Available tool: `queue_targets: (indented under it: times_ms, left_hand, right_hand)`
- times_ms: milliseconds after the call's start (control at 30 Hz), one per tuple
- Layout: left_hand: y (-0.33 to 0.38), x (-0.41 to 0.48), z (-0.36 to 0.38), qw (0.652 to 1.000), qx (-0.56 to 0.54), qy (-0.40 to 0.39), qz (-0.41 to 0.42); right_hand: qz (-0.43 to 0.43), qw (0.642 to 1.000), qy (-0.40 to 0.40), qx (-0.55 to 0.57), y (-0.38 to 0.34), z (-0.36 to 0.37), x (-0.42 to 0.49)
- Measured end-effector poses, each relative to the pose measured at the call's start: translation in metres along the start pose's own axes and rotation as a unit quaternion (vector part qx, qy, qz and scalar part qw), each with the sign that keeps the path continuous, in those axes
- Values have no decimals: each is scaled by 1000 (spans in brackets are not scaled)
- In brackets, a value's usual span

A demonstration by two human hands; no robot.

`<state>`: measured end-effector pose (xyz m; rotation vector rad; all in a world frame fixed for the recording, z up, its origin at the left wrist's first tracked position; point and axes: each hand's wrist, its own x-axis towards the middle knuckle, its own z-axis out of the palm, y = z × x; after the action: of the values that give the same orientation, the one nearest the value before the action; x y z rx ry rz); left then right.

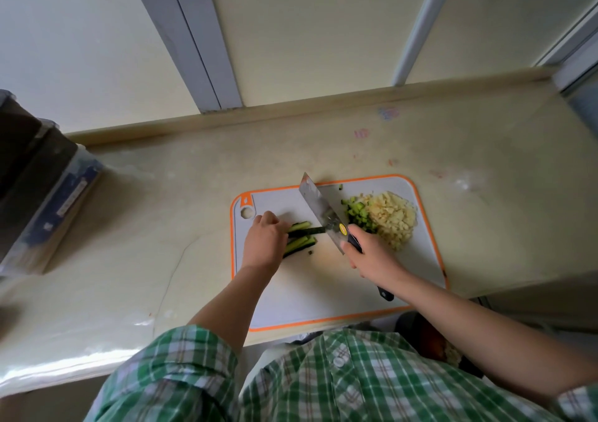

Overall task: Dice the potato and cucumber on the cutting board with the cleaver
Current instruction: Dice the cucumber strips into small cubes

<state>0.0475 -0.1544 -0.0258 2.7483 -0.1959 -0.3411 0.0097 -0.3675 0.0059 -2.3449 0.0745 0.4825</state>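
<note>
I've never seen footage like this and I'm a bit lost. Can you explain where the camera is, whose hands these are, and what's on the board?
There is no machine here. This is one picture from a camera worn on a person's head, looking down at their own bare hands over a kitchen counter. The green checked shirt at the bottom is theirs. On the orange-rimmed cutting board lie a pile of diced potato, some diced cucumber beside it, and long cucumber strips not yet diced. The left hand holds those strips in place with curled fingers. The right hand grips the cleaver by its handle, with the blade at the strips' end.
</note>
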Motion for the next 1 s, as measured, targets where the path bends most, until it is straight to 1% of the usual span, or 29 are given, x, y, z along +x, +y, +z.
queue_targets:
  times_ms: [67,200,300,467,533,600,667,733,800,900,1000]
  left_hand:
    - [1,0,-1,1000,-21,-6,15]
    - [-5,-3,1,999,33,7,23]
    - [-5,-7,3,999,32,5,28]
    - [1,-4,2,998,62,16,18]
    - [1,-6,0,996,74,24,40]
    - [4,-12,-4,992,79,59,72]
    - [11,-17,-4,985,75,76,132]
    - [18,-19,1,971,99,66,206]
    - [22,-17,4,957,147,52,245]
    - [25,-13,8,953,185,41,236]
    - [29,-10,9,956,193,40,219]
  right_hand:
    - [-1,1000,-1,4,1,2,1]
    - [-11,1000,5,27,6,1,-2]
    - [-14,999,9,40,9,0,-2]
    - [-15,999,9,45,12,1,1]
    - [-16,999,12,47,15,2,1]
    - [-17,999,15,50,17,2,0]
    - [-16,998,15,55,19,3,0]
    - [-15,998,15,67,20,3,-1]
    - [-12,996,17,91,22,1,-3]
    - [1,989,28,147,24,-6,-7]
    - [22,977,58,202,29,-17,-11]
